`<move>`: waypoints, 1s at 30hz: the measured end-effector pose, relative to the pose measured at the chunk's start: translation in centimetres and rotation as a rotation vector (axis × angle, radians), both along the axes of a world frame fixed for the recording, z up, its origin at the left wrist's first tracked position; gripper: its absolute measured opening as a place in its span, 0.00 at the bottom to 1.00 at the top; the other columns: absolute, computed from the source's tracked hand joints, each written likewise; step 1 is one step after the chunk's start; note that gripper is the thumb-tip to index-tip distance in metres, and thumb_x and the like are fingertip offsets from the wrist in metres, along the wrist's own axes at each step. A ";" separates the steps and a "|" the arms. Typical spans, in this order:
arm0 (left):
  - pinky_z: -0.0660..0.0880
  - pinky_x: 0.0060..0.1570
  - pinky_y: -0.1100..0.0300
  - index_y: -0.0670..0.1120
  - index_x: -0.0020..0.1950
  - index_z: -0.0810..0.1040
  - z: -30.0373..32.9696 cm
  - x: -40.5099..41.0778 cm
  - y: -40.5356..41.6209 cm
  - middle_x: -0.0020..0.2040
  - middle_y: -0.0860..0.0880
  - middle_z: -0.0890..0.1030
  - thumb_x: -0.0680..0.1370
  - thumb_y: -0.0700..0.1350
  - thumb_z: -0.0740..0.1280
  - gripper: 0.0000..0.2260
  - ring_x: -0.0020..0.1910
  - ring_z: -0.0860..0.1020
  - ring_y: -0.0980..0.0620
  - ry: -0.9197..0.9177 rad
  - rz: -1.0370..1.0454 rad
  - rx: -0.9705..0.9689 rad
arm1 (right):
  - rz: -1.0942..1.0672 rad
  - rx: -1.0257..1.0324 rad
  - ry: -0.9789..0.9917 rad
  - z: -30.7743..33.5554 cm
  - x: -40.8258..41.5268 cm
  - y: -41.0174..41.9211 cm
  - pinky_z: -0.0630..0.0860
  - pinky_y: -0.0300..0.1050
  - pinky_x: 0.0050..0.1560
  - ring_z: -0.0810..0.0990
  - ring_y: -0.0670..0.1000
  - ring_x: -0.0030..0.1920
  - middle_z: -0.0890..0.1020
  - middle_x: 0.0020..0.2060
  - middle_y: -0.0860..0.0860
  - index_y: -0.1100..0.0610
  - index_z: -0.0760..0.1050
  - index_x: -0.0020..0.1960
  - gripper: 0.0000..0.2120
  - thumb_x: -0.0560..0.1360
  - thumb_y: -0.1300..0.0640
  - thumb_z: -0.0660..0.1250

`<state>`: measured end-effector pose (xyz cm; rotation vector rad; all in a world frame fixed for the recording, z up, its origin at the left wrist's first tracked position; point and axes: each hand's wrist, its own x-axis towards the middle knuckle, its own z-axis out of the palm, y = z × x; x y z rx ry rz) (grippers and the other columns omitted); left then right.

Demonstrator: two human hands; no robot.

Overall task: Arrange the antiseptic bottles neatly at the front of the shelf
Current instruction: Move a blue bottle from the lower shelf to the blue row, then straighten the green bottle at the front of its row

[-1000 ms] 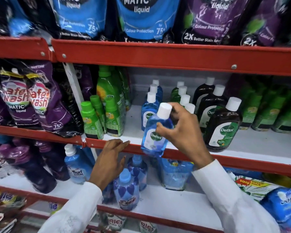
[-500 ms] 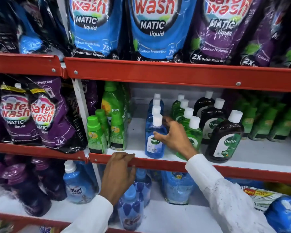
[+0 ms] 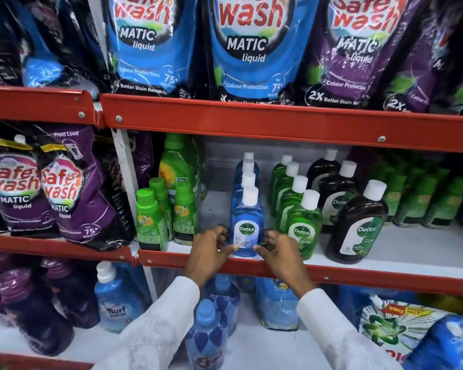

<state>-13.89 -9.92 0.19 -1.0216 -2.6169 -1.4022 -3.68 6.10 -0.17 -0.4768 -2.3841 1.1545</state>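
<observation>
Left hand (image 3: 208,249) now on blue bottle (image 3: 247,225)

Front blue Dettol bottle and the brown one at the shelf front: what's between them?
Head view: the front green Dettol bottle, upright, heading its own row. Right hand overlaps its lower left.
</observation>
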 end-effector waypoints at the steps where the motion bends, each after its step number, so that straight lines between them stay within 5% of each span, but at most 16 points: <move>1: 0.74 0.35 0.72 0.48 0.49 0.80 -0.1 0.0 0.0 0.40 0.51 0.85 0.70 0.47 0.77 0.11 0.37 0.82 0.55 0.008 0.004 0.002 | 0.001 -0.002 0.006 -0.1 0.0 0.0 0.74 0.22 0.45 0.82 0.34 0.44 0.86 0.53 0.51 0.59 0.81 0.57 0.14 0.72 0.63 0.74; 4: 0.77 0.38 0.65 0.48 0.49 0.80 -0.4 -0.2 0.0 0.40 0.50 0.85 0.69 0.47 0.77 0.12 0.36 0.81 0.55 0.020 0.018 0.002 | 0.010 -0.013 0.022 -0.3 -0.2 0.1 0.74 0.22 0.44 0.80 0.28 0.40 0.86 0.51 0.50 0.60 0.81 0.57 0.14 0.72 0.63 0.75; 10: 0.79 0.40 0.58 0.47 0.51 0.80 -0.5 -0.1 -0.1 0.39 0.48 0.84 0.70 0.47 0.77 0.13 0.31 0.78 0.55 0.033 0.041 0.013 | 0.001 -0.008 0.055 -0.3 -0.1 0.2 0.78 0.28 0.47 0.85 0.45 0.48 0.87 0.51 0.53 0.60 0.81 0.57 0.15 0.72 0.62 0.75; 14: 0.80 0.42 0.58 0.47 0.52 0.80 -0.6 0.0 -0.1 0.40 0.49 0.84 0.70 0.48 0.76 0.13 0.34 0.80 0.55 0.044 0.048 0.004 | -0.006 -0.009 0.055 -0.5 -0.1 0.3 0.82 0.42 0.53 0.86 0.47 0.49 0.87 0.51 0.53 0.60 0.81 0.58 0.16 0.71 0.60 0.76; 18: 0.80 0.43 0.57 0.48 0.52 0.79 -0.6 0.2 -0.1 0.41 0.49 0.85 0.71 0.48 0.76 0.13 0.37 0.82 0.53 0.056 0.055 0.010 | -0.006 -0.008 0.064 -0.6 -0.2 0.4 0.81 0.35 0.49 0.86 0.45 0.48 0.87 0.50 0.52 0.59 0.81 0.58 0.16 0.71 0.60 0.76; 21: 0.80 0.44 0.58 0.46 0.54 0.80 -0.5 0.2 0.0 0.43 0.48 0.85 0.71 0.48 0.75 0.14 0.38 0.82 0.52 0.072 0.062 -0.004 | 0.000 -0.033 0.076 -0.6 0.1 0.4 0.83 0.43 0.55 0.85 0.45 0.50 0.87 0.52 0.51 0.59 0.81 0.59 0.17 0.71 0.59 0.76; 24: 0.78 0.47 0.60 0.44 0.59 0.79 -0.4 0.5 -0.2 0.49 0.46 0.86 0.72 0.49 0.75 0.19 0.42 0.83 0.52 0.050 0.068 -0.024 | -0.003 -0.081 0.115 -0.2 1.8 0.4 0.81 0.38 0.56 0.84 0.43 0.53 0.85 0.55 0.50 0.58 0.79 0.63 0.22 0.70 0.58 0.77; 27: 0.75 0.53 0.58 0.46 0.61 0.78 -0.2 2.2 -0.7 0.52 0.52 0.82 0.72 0.48 0.75 0.19 0.50 0.80 0.52 0.125 0.164 0.091 | -0.116 -0.091 0.258 -0.2 5.7 0.6 0.82 0.35 0.49 0.86 0.40 0.45 0.87 0.46 0.47 0.55 0.84 0.54 0.14 0.69 0.58 0.78; 30: 0.73 0.48 0.63 0.48 0.48 0.81 0.0 5.7 0.0 0.44 0.53 0.80 0.72 0.40 0.75 0.08 0.44 0.77 0.54 0.349 0.247 0.320 | -0.285 -0.020 0.418 -0.5 9.2 1.6 0.82 0.38 0.45 0.86 0.42 0.40 0.87 0.40 0.45 0.52 0.84 0.45 0.07 0.70 0.62 0.77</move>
